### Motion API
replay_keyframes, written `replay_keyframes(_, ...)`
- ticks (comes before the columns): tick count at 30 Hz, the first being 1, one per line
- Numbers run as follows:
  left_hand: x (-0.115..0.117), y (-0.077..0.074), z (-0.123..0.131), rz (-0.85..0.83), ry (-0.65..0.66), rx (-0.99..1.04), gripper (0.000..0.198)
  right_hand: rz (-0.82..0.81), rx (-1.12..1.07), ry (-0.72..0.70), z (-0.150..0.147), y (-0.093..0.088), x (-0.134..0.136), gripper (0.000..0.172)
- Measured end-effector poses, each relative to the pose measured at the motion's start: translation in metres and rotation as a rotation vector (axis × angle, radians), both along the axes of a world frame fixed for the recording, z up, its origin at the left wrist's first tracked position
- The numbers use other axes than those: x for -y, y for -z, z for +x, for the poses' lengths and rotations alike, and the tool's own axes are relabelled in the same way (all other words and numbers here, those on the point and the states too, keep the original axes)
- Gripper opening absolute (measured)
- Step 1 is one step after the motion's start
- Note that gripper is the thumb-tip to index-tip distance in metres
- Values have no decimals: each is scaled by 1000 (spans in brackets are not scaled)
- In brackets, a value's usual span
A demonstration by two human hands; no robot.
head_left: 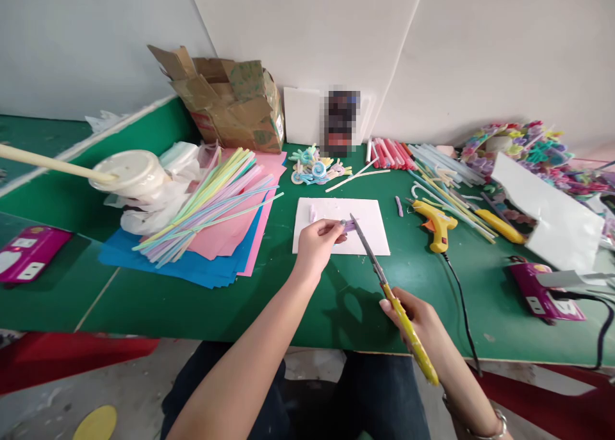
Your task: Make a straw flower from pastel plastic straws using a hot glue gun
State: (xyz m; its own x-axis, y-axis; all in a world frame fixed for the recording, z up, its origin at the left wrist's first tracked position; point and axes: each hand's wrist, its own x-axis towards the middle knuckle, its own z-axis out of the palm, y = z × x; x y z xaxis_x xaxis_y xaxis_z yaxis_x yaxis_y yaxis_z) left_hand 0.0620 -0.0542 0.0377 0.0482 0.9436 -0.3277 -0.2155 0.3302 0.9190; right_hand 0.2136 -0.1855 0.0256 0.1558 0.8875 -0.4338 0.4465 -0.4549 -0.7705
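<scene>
My left hand [317,240] pinches a short purple straw piece [350,225] over a white sheet [369,244] on the green table [336,299]. My right hand [416,321] grips yellow-handled scissors [384,283] whose blades point up and left, the tips touching the purple piece. Another small pale straw bit [312,211] lies on the white sheet near its far left corner.
A bundle of pastel straws [206,200] lies on pink and blue paper [192,260] at left, beside a cup and cardboard box [230,97]. A yellow glue gun [435,222], more straws [442,171], straw flowers [314,166] and a pink power strip [545,293] lie to the right.
</scene>
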Motion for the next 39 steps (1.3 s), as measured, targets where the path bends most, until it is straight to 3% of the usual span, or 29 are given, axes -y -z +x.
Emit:
replay_keyframes(19, -5, 0, -9, -28, -6, -8, 9, 74, 64, 15, -7, -2, -6, 54)
replay_keyframes(22, -15, -4, -22, 21, -83, -13, 11, 67, 51, 67, 2, -2, -6, 53)
replay_keyframes(25, -26, -7, -39, 103, -232, -23, 19, 93, 256, 139, 20, -2, -9, 53)
replay_keyframes(30, -32, -7, -52, 176, -295, -8, 27, 111, 735, 228, 54, 3, -15, 48)
replay_keyframes(35, -29, -7, -47, 185, -259, -56, 23, 166, 866, 276, 78, 17, -23, 49)
replay_keyframes(39, -27, -9, -44, 207, -211, -144, 19, 97, 926, 309, 91, 17, -28, 51)
